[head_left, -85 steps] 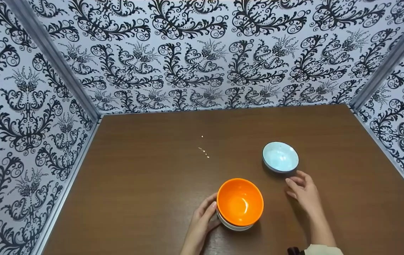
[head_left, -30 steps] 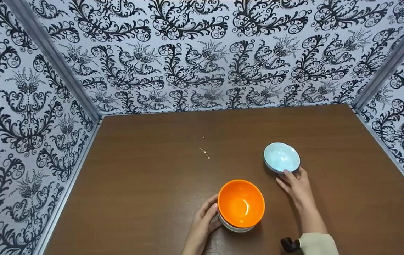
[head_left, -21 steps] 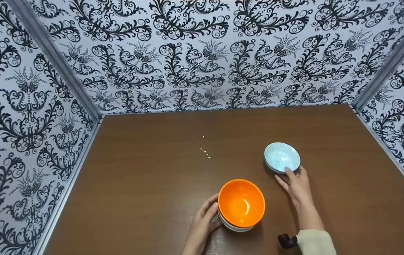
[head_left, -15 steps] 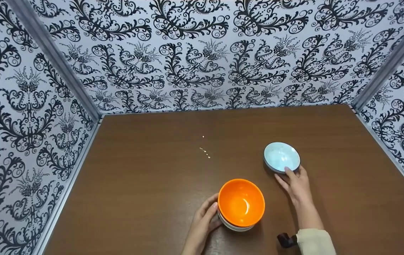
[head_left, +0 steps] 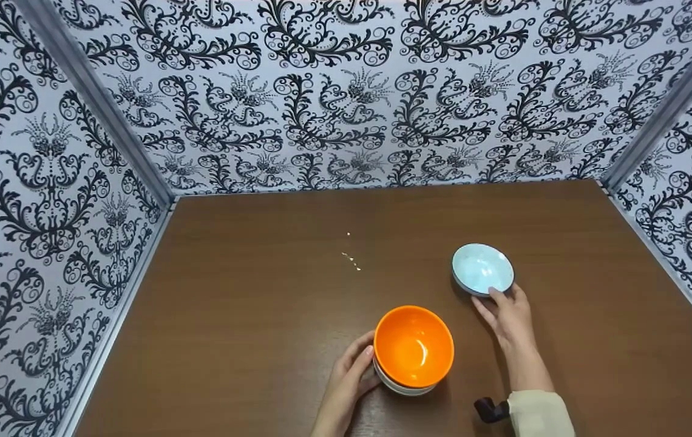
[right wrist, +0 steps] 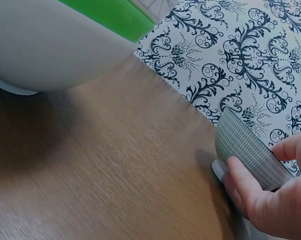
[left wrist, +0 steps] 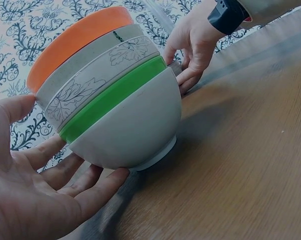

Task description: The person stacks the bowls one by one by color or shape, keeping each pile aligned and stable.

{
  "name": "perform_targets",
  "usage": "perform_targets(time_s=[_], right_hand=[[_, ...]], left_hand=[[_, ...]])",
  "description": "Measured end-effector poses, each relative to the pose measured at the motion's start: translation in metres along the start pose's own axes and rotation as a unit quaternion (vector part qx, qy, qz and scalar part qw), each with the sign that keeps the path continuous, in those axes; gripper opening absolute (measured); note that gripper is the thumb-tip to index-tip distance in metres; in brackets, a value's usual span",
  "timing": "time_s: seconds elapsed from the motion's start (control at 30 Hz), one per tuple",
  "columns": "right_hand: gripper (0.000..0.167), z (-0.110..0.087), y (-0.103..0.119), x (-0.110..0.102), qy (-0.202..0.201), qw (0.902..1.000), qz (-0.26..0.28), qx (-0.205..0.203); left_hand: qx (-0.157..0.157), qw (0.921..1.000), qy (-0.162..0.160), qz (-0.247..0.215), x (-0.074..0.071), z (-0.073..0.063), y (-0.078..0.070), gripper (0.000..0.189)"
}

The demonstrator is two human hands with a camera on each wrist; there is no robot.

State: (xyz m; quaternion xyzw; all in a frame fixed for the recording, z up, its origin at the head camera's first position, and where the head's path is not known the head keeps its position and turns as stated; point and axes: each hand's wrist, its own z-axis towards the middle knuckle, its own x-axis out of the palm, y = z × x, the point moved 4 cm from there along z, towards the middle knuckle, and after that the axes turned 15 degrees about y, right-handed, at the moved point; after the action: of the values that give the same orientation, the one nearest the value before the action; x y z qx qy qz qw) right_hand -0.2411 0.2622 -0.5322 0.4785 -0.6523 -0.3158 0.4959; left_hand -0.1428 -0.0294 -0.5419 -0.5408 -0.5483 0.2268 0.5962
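Nested bowls form a stack (left wrist: 110, 100): a white bowl at the bottom, then green, leaf-patterned and grey ones, with an orange bowl (head_left: 414, 346) on top. My left hand (head_left: 346, 376) holds the stack from its left side, thumb near the upper rims and fingers spread along the lower bowls. Farther back and to the right is a small pale blue bowl (head_left: 479, 267), whose outside is finely patterned in the right wrist view. My right hand (head_left: 508, 315) grips its near right edge, thumb at the rim and fingers under the outer wall.
The brown wooden table (head_left: 249, 315) carries small bright specks (head_left: 352, 261) near its middle. Patterned wall panels (head_left: 334, 97) close off the back and both sides. A black wrist device (head_left: 491, 410) is at the right cuff.
My right hand has moved slightly left and away from me and taken hold of the pale blue bowl's edge. The bowl, the stack and my left hand stay nearly in place.
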Motion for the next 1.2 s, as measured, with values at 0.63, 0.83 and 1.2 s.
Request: perform_targets(time_s=[0.63, 0.83, 1.2], right_hand=[[0.076, -0.0012, -0.0006, -0.0017, -0.010, 0.9998, -0.002, 0.015], [0.076, -0.0027, -0.0010, -0.0037, -0.015, 0.9998, 0.007, 0.013], [0.076, -0.0069, -0.0021, -0.0059, -0.006, 0.9997, 0.015, 0.017]], left_hand=[[-0.002, 1.0000, -0.005, -0.005, 0.0010, 0.0000, -0.0001, 0.060], [0.001, 1.0000, 0.001, -0.004, 0.0010, -0.0006, -0.0001, 0.060], [0.013, 0.9998, 0.015, -0.007, 0.0015, -0.0011, -0.0004, 0.056]])
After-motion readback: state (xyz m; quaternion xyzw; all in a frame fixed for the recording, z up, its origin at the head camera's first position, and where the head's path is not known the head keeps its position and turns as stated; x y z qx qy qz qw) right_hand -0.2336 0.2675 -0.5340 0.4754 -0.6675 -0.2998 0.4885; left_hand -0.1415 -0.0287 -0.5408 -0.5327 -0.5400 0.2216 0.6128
